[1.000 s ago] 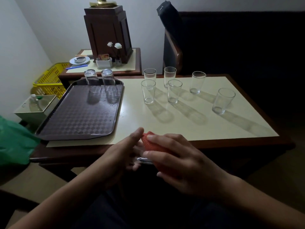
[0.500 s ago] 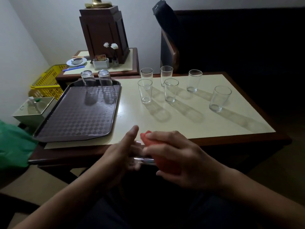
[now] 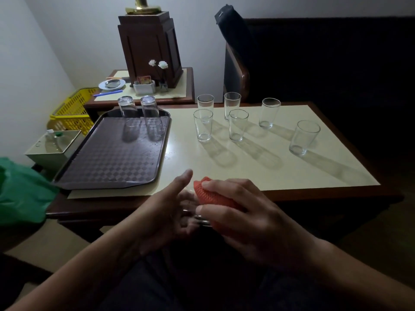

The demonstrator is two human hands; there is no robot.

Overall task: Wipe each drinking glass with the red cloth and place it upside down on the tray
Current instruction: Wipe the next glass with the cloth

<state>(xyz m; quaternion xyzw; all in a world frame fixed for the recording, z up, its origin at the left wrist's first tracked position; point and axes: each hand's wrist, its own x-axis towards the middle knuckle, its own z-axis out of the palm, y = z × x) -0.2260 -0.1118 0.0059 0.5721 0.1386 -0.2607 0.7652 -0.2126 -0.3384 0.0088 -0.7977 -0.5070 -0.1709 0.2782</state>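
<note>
In front of the table's near edge, my left hand [image 3: 173,212] holds a clear drinking glass [image 3: 197,217] lying on its side, thumb raised. My right hand [image 3: 251,212] grips the red cloth [image 3: 213,195] wrapped over the glass, which is mostly hidden. The dark brown tray [image 3: 112,158] lies on the left of the table with two glasses [image 3: 139,111] upside down at its far edge. Several upright glasses [image 3: 238,124] stand on the cream tabletop [image 3: 258,169], one apart at the right [image 3: 303,136].
A side table [image 3: 186,95] behind carries a dark wooden box [image 3: 150,48], a dish and a small vase. A yellow basket [image 3: 71,111] and a white bin [image 3: 54,147] sit left of the tray. Green plastic [image 3: 20,194] lies at the far left. A dark chair [image 3: 235,70] stands behind.
Both hands stay together on the glass and cloth; the right hand's fingers have shifted slightly over the cloth. The view has tilted a little.
</note>
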